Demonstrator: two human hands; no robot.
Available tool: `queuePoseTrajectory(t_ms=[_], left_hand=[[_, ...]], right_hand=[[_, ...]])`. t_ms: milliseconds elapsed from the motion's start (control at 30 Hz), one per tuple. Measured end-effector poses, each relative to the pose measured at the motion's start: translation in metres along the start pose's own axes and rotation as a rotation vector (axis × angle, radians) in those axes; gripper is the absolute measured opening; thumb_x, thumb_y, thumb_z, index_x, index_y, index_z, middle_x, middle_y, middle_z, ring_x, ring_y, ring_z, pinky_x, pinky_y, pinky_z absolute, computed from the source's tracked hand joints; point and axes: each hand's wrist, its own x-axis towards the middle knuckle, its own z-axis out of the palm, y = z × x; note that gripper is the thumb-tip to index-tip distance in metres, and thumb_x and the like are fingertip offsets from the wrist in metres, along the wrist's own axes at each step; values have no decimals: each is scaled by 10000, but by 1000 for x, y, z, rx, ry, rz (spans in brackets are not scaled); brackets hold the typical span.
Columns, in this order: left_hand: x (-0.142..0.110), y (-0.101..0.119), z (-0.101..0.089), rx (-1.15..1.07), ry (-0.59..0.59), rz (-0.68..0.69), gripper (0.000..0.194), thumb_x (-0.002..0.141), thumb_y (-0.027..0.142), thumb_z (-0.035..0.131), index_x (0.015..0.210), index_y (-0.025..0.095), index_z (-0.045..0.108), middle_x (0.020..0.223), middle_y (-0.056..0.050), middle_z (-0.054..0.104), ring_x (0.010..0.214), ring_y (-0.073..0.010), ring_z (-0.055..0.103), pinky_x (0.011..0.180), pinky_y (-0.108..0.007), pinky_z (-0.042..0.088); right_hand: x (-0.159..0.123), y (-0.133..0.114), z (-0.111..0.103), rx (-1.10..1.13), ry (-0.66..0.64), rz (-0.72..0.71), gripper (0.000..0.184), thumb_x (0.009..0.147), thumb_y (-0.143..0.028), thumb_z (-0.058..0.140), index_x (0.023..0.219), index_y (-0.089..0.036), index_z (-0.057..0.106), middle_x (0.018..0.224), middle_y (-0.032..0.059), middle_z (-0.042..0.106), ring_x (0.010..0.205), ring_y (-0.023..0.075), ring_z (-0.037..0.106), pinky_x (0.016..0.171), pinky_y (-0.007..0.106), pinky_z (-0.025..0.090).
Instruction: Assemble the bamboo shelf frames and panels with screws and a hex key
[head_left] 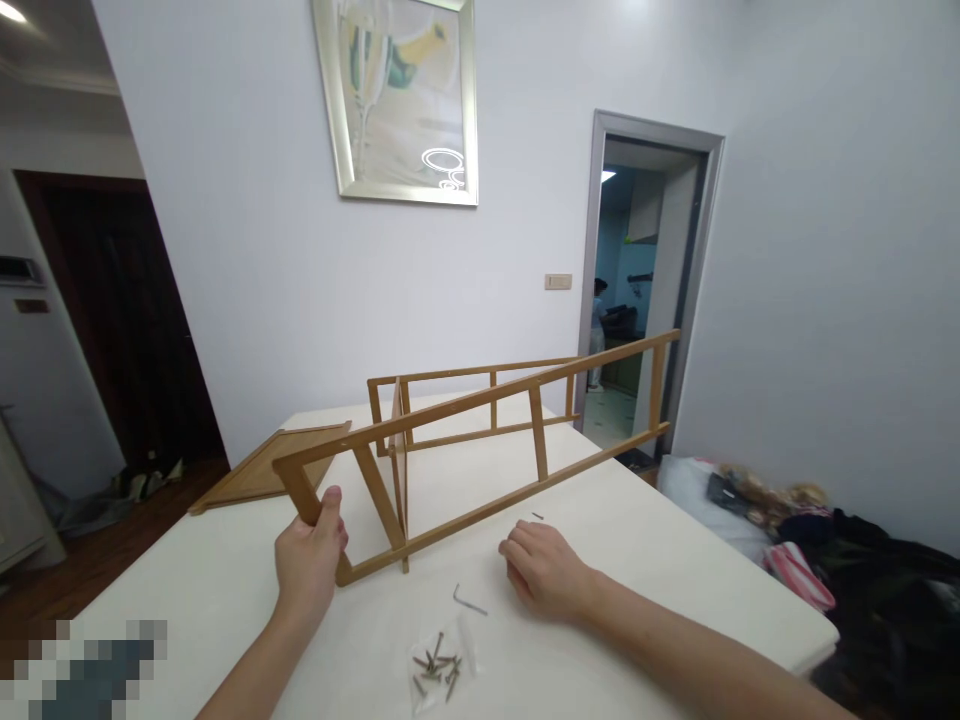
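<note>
My left hand is closed around the short end bar of a wooden ladder-like side frame, which slants up to the right above the white table. Behind it stands a second, similar wooden frame, and a thin wooden crosspiece spans between the two near their left ends. My right hand rests on the tabletop with its fingers curled in; whatever they may hold is hidden. Left of it lies an L-shaped hex key. Nearer me, several screws lie on a clear plastic bag. A single small screw is just beyond my right hand.
A flat wooden panel lies at the left of the white table. Clothes and bags are heaped beyond the table's right edge. A wall stands behind, with a doorway and a person in the room beyond.
</note>
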Motion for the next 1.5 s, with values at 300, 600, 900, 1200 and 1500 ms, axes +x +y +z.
queuePoseTrajectory(t_ms=[300, 600, 900, 1200, 1500], left_hand=[[-2, -1, 4, -21, -26, -6, 503, 726, 658, 642, 581, 221, 438, 440, 45, 472, 407, -132, 447, 430, -271, 367], [-8, 4, 7, 46, -89, -24, 524, 717, 665, 644, 545, 218, 431, 444, 38, 469, 432, -128, 436, 447, -256, 350], [0, -6, 8, 90, -95, 2, 548, 700, 731, 602, 565, 231, 422, 421, 48, 455, 408, -137, 420, 447, -267, 336], [-6, -9, 11, 110, -131, -8, 574, 688, 768, 572, 568, 245, 367, 440, 59, 420, 431, -133, 395, 456, -268, 321], [-4, -19, 10, 22, -243, 19, 559, 678, 739, 620, 600, 243, 374, 454, 74, 404, 436, -129, 385, 455, -258, 314]], right_hand=[[-17, 31, 1, 314, -276, 650, 423, 935, -243, 381, 1245, -71, 610, 1385, 184, 535, 1244, 264, 529, 1091, 377, 372], [-27, -2, 9, 473, -256, 570, 428, 878, -99, 356, 1165, -149, 669, 1275, 128, 636, 1158, 237, 590, 1045, 353, 409], [9, -23, 32, 415, -241, 342, 276, 879, -66, 436, 877, -165, 693, 975, 102, 683, 977, 224, 571, 878, 320, 449], [10, -22, 30, 476, -158, 428, 374, 840, 11, 377, 834, -176, 701, 907, 84, 688, 934, 220, 569, 818, 313, 457], [11, -25, 25, 508, -117, 440, 346, 810, -15, 387, 836, -193, 682, 900, 80, 683, 941, 229, 580, 883, 354, 454]])
